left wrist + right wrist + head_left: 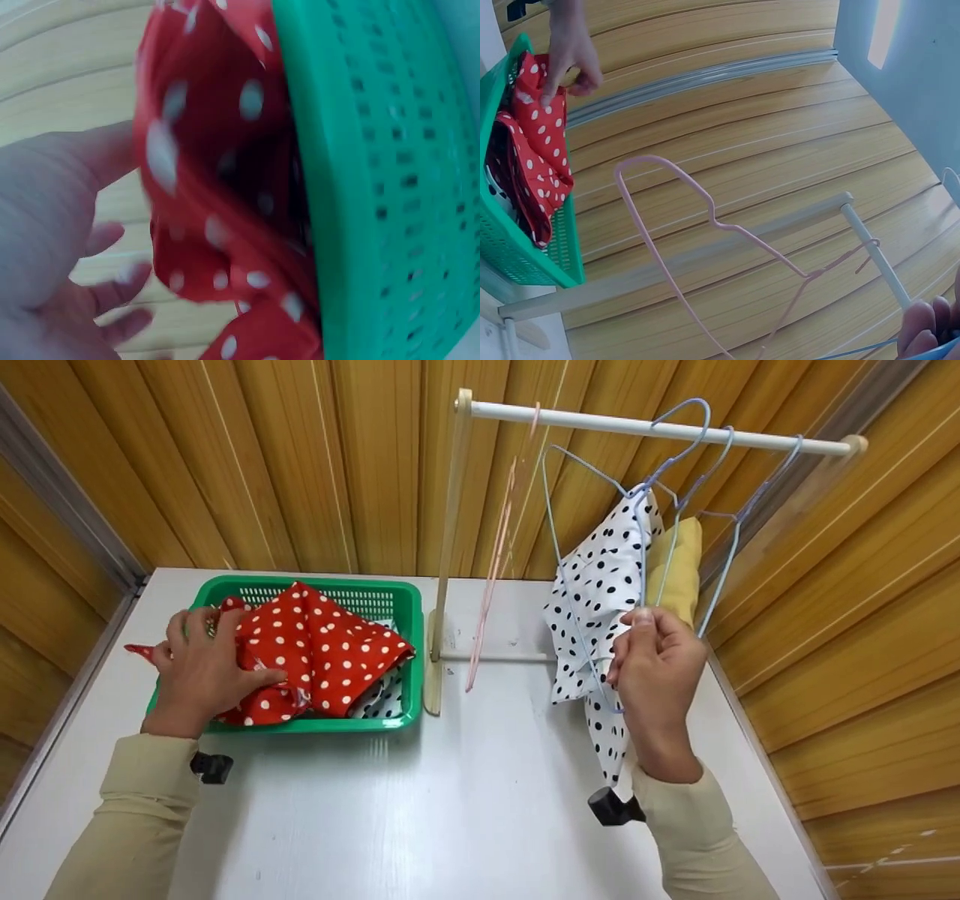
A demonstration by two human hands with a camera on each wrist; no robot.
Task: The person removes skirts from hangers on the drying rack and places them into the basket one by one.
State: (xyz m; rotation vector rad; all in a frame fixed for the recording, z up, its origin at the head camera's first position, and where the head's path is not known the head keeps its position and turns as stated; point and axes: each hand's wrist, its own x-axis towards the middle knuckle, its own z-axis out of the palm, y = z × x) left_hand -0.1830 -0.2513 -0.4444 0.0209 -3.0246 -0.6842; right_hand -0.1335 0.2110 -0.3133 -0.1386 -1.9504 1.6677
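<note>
My left hand point(202, 660) lies over the left side of a red cloth with white dots point(322, 641), heaped in a green basket point(415, 622). Its thumb is spread from the fingers, and in the left wrist view the loose fingers point(112, 296) reach beside a fold of the cloth. On the right, my right hand point(664, 679) pinches the side wire of a light blue hanger point(707, 420) between thumb and fingers. A white cloth with black dots point(600, 585) hangs from that hanger. Only the right fingertips point(922, 326) show in the right wrist view.
A rack with a white bar point(585, 418) stands right of the basket. It carries a pink hanger point(491, 577) and more blue hangers point(761, 491). A yellow cloth point(686, 559) hangs behind. Wood-patterned panels point(375, 465) wall the white table point(390, 825).
</note>
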